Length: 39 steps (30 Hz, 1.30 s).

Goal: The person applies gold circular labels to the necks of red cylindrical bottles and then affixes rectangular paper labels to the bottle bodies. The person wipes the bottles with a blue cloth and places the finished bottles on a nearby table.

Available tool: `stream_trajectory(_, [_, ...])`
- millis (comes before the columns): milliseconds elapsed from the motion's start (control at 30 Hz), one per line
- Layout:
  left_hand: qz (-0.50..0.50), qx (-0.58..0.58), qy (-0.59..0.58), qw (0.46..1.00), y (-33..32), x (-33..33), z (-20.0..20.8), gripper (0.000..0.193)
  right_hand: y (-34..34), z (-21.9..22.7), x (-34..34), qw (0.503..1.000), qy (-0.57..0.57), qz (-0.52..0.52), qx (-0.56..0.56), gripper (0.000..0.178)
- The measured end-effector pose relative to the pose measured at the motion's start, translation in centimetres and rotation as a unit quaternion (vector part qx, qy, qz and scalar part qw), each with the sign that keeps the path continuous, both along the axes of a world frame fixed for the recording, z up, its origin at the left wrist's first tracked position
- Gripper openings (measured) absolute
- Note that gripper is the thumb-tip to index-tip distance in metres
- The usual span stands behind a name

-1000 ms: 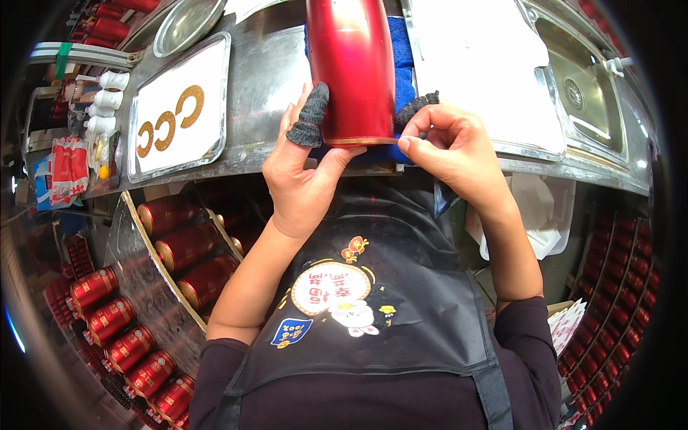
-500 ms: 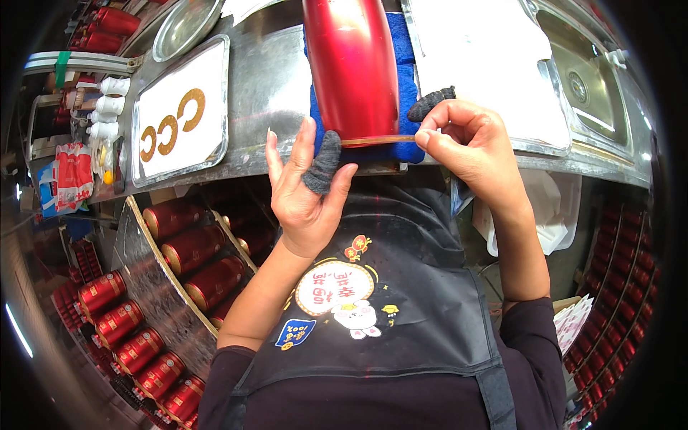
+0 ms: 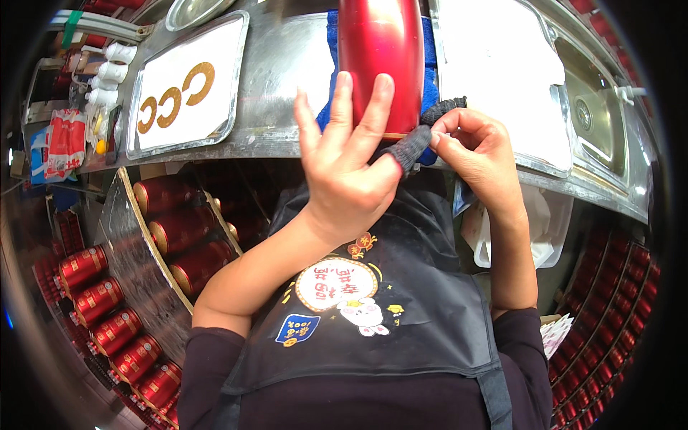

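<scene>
Cot sits partly on the spread left hand's thumb, pinched by the right hand; can lies untouched at the counter's front edge.

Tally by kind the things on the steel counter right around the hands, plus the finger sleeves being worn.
Large red can: 1
Blue cloth under it: 1
White tray: 1
Gold C-shaped pieces on the tray: 3
Grey finger sleeves: 2
Total: 8
</scene>
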State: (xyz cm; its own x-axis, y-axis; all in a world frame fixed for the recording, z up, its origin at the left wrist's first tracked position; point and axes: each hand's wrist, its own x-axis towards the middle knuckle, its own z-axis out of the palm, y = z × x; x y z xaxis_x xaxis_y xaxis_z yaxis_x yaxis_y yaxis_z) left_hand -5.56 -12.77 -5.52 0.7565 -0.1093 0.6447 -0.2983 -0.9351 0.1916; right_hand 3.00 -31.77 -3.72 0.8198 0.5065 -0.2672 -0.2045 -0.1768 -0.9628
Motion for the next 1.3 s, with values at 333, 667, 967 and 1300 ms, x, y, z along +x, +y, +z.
stream_trajectory(333, [-0.003, -0.358, 0.076, 0.931, 2.1, -1.5, -1.7, 0.057, 0.1, 0.9, -0.2, 1.0, 0.014, 0.017, 0.008, 0.009])
stream_trajectory(667, [-0.006, -0.204, 0.049, 0.978, 2.5, -3.4, -3.0, 0.031, -0.8, 1.7, -0.5, 1.0, -0.007, -0.003, 0.008, 0.009])
stream_trajectory(967, [-0.027, -0.144, 0.03, 0.989, 1.9, -2.7, -1.9, 0.031, -0.6, 0.0, -0.1, 0.999, 0.001, -0.006, 0.034, 0.009])
stream_trajectory(1300, [-0.023, -0.034, 0.009, 0.999, 1.6, -1.2, 0.4, 0.039, -0.2, -0.7, 0.2, 0.999, -0.026, 0.004, 0.036, 0.006])
